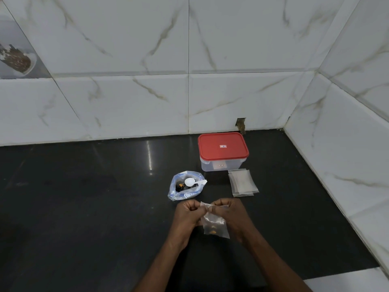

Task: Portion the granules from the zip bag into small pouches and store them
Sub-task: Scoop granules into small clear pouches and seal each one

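Both the left hand (188, 209) and the right hand (229, 209) pinch the top strip of a small clear plastic pouch (214, 225) holding a few granules, hanging just above the dark glossy surface (84, 207) — sealing looks under way. Press along the strip evenly, keeping the pouch upright — granules low.

Red lid (223, 146), black counter (84, 207), white grey-veined tiles (126, 60), blue-printed clear zip bag (185, 193), white spoon (190, 182).

Both forearms reach forward, the left hand (190, 212) and right hand (230, 213) raised close together, fingertips pinched, knuckles nearly meeting.
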### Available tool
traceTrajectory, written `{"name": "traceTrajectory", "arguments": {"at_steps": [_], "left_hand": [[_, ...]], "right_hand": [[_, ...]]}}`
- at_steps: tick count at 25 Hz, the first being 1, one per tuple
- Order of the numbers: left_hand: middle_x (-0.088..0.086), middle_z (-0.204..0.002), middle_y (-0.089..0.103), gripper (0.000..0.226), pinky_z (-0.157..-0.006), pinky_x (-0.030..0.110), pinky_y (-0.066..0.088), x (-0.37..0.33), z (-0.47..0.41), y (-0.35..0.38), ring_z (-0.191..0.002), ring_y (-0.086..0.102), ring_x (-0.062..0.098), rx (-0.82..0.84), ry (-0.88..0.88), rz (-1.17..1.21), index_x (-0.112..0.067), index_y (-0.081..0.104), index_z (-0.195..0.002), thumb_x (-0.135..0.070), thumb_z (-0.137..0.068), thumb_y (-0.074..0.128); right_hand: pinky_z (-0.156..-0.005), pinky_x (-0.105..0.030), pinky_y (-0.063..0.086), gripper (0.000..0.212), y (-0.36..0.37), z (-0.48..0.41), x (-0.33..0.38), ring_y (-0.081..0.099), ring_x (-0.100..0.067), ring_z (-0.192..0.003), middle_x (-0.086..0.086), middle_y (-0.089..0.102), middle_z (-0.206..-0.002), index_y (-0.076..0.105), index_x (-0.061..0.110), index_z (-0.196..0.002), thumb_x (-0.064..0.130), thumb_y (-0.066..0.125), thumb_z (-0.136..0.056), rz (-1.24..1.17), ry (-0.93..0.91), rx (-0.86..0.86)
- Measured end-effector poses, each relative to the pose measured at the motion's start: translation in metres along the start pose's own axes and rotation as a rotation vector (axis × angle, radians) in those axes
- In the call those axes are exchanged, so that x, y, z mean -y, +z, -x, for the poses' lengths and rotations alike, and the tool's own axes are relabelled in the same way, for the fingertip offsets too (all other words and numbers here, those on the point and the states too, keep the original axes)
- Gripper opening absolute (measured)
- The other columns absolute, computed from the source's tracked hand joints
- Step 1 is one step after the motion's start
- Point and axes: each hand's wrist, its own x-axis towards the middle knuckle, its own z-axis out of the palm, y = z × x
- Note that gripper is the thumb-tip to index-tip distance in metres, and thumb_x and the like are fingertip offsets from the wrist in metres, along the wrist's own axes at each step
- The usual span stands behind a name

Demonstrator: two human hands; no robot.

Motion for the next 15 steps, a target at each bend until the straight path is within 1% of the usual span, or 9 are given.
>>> {"name": "traceTrajectory", "arguments": {"at_steps": [1,3,5,7,9,10,11,13,15], "left_hand": [[0.013,-0.065,0.067,0.027,-0.06,0.034,0.053,0.0,-0.001,0.002,-0.06,0.062,0.024,-0.034,0.018,-0.039,-0.009,0.066,-0.064,0.003,-0.088,0.063],[0.012,-0.06,0.061,0.027,-0.054,0.031,0.046,0.0,-0.002,0.007,-0.058,0.055,0.023,-0.089,0.035,-0.054,-0.009,0.062,-0.063,0.003,-0.087,0.062],[0.012,-0.059,0.06,0.029,-0.054,0.031,0.045,0.003,-0.002,0.01,-0.057,0.053,0.023,-0.106,0.03,-0.025,-0.01,0.06,-0.062,0.001,-0.088,0.062],[0.014,-0.061,0.061,0.026,-0.057,0.034,0.047,0.006,-0.003,0.012,-0.059,0.054,0.025,-0.116,0.026,0.019,-0.009,0.063,-0.064,-0.002,-0.089,0.063],[0.018,-0.066,0.06,0.015,-0.063,0.042,0.047,0.004,-0.001,0.015,-0.065,0.053,0.029,-0.098,0.019,0.053,-0.005,0.065,-0.071,-0.012,-0.083,0.069],[0.02,-0.07,0.06,0.016,-0.066,0.044,0.048,0.003,0.0,0.017,-0.068,0.054,0.031,-0.072,0.006,0.082,-0.003,0.066,-0.074,-0.018,-0.078,0.072],[0.023,-0.073,0.062,0.019,-0.069,0.045,0.049,0.003,0.0,0.019,-0.07,0.056,0.033,-0.043,-0.012,0.118,-0.001,0.067,-0.077,-0.019,-0.076,0.073],[0.028,-0.083,0.07,0.016,-0.074,0.044,0.052,0.001,0.0,0.024,-0.075,0.064,0.034,-0.03,-0.016,0.135,0.004,0.072,-0.086,-0.011,-0.082,0.073],[0.032,-0.088,0.073,0.009,-0.075,0.044,0.053,0.0,-0.004,0.026,-0.077,0.066,0.035,-0.086,0.005,0.11,0.003,0.075,-0.085,-0.002,-0.087,0.069]], "right_hand": [[-0.058,-0.024,0.052,0.004,0.0,0.001,0.0,0.068,-0.013,-0.064,-0.005,0.074,-0.072,0.075,0.006,-0.081,0.006,0.071,-0.083,-0.006,0.005,-0.018],[-0.056,-0.024,0.051,0.011,0.002,0.002,-0.001,0.067,-0.014,-0.061,-0.007,0.073,-0.071,0.075,0.007,-0.077,0.002,0.067,-0.084,-0.017,-0.001,-0.087],[-0.053,-0.025,0.051,0.015,0.002,0.002,0.002,0.065,-0.014,-0.058,-0.008,0.072,-0.067,0.074,0.007,-0.073,0.0,0.065,-0.083,-0.036,-0.011,-0.127],[-0.052,-0.026,0.049,0.016,-0.002,0.001,0.003,0.063,-0.013,-0.056,-0.006,0.07,-0.063,0.073,0.006,-0.071,0.0,0.063,-0.082,-0.042,-0.023,-0.122],[-0.054,-0.027,0.048,0.015,-0.005,-0.002,0.003,0.061,-0.014,-0.056,-0.005,0.067,-0.061,0.072,0.006,-0.069,0.004,0.061,-0.08,-0.007,-0.067,-0.094],[-0.055,-0.029,0.047,0.014,-0.005,-0.003,0.004,0.06,-0.014,-0.057,-0.005,0.066,-0.06,0.071,0.008,-0.067,0.008,0.061,-0.077,0.004,-0.085,-0.082],[-0.056,-0.03,0.046,0.012,-0.004,-0.005,0.004,0.058,-0.015,-0.057,-0.004,0.065,-0.059,0.07,0.008,-0.066,0.011,0.061,-0.074,-0.002,-0.095,-0.071],[-0.056,-0.029,0.047,0.012,-0.009,-0.007,0.003,0.059,-0.016,-0.058,-0.006,0.065,-0.06,0.07,0.007,-0.067,0.008,0.065,-0.078,-0.065,-0.095,-0.031],[-0.06,-0.032,0.053,0.009,-0.018,-0.009,0.003,0.066,-0.02,-0.063,-0.012,0.072,-0.07,0.073,0.003,-0.076,0.004,0.067,-0.084,-0.135,-0.06,0.022]]}}
